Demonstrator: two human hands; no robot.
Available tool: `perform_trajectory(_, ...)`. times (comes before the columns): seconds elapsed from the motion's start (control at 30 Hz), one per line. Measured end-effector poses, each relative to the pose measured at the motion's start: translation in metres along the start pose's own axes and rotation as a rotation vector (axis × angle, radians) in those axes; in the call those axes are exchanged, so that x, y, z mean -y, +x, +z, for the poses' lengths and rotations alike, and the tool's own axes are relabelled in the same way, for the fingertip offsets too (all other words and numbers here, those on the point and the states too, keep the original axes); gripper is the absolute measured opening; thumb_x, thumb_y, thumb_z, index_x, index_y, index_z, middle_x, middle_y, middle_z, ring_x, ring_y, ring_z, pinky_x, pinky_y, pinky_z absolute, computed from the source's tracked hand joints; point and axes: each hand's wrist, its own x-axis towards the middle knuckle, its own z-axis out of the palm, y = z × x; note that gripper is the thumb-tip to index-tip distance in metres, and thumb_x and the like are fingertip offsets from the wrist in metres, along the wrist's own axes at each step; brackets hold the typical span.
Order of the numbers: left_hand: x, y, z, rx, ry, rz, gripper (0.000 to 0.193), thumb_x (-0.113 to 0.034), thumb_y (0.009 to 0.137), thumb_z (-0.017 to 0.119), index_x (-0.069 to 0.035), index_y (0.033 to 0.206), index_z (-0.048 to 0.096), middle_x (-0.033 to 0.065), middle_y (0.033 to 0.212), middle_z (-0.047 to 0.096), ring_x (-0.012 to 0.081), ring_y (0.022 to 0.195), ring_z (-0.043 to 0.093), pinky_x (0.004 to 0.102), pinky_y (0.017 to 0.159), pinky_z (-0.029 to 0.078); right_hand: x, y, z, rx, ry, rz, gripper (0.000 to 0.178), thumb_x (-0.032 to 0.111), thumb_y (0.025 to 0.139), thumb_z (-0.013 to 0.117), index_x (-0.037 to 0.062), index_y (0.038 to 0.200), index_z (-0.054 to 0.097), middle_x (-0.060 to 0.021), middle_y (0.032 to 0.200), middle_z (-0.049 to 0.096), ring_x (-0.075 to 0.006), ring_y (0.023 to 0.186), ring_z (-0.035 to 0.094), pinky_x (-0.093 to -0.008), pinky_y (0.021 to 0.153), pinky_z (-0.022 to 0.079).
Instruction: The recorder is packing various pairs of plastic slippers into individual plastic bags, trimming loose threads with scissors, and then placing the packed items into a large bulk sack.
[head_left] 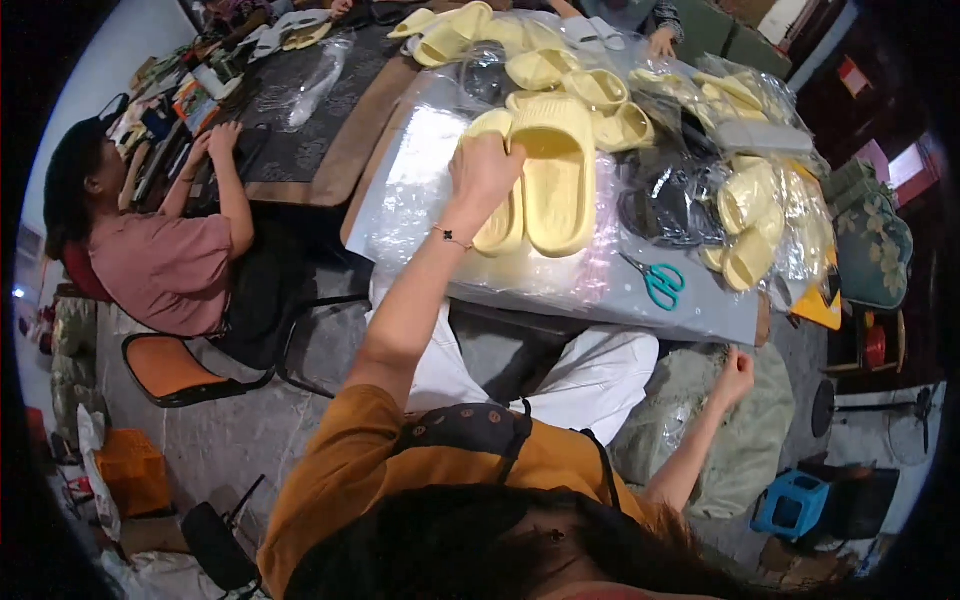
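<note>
A pair of pale yellow slide slippers [562, 205] stands side by side over the near part of the table, soles away from me. My left hand [484, 176] is closed around the left slipper's strap area, thumb against the right slipper. Clear plastic bags [425, 170] lie flat beneath and beside the pair. Low on the right, my right hand [736, 378] hangs past the table's edge above a greenish sack [750, 440]. Its fingers are curled together; whether anything small is between them I cannot make out. Scissors [662, 286] with teal handles lie near the table's front edge.
More yellow slippers [750, 240], some bagged, crowd the table's right and far side. A black bagged bundle [672, 205] sits among them. At the left, a co-worker in a pink shirt [170, 270] sits by a second table [335, 165]. A blue stool [790, 503] stands lower right.
</note>
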Motion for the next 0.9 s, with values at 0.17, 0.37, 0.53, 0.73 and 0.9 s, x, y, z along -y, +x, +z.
perform_trajectory(0.17,0.016,0.027,-0.098,-0.191,-0.080,0.085,0.031,-0.029,0.078,0.066,0.000,0.084,0.073,0.0221,0.079,0.070,0.0381,0.078,0.070,0.0460,0.074,0.055,0.013,0.003,0.019,0.080,0.100,0.041,0.017,0.015,0.091,0.072,-0.0014,0.090,0.067,-0.0046,0.079,0.067,-0.0119,0.066,0.058,-0.0277,0.060,0.050)
perform_trajectory(0.37,0.110,0.077,-0.154,-0.258,0.251,0.026,0.034,-0.032,0.085,0.062,-0.001,0.095,0.072,0.0241,0.087,0.070,0.0409,0.085,0.069,0.0492,0.078,0.054,0.041,-0.005,0.042,0.172,0.054,-0.060,0.013,0.011,0.093,0.067,-0.0015,0.096,0.067,-0.0055,0.081,0.067,-0.0121,0.070,0.062,-0.0290,0.063,0.050)
perform_trajectory(0.53,0.198,0.122,-0.155,-0.230,0.579,-0.039,0.037,-0.036,0.089,0.057,-0.002,0.093,0.071,0.0220,0.095,0.071,0.0425,0.090,0.069,0.0495,0.078,0.055,0.064,-0.007,0.045,0.208,0.084,-0.031,0.011,0.009,0.094,0.064,-0.0023,0.096,0.067,-0.0055,0.081,0.068,-0.0123,0.070,0.063,-0.0277,0.063,0.051)
perform_trajectory(0.73,0.270,0.169,-0.144,-0.181,0.528,-0.105,0.038,-0.035,0.088,0.067,0.002,0.097,0.070,0.0281,0.096,0.069,0.0451,0.094,0.067,0.0507,0.081,0.054,0.073,-0.018,0.041,0.198,0.129,0.011,0.016,0.008,0.094,0.064,-0.0035,0.104,0.071,-0.0067,0.085,0.071,-0.0113,0.070,0.065,-0.0255,0.064,0.053)
perform_trajectory(0.9,0.272,0.173,-0.126,-0.028,0.459,0.054,0.041,-0.027,0.084,0.074,0.003,0.111,0.067,0.0260,0.101,0.070,0.0397,0.093,0.068,0.0457,0.079,0.053,0.056,-0.016,0.036,0.196,0.194,0.186,0.017,0.008,0.094,0.065,-0.0062,0.102,0.072,-0.0091,0.079,0.072,-0.0126,0.065,0.067,-0.0269,0.057,0.052)
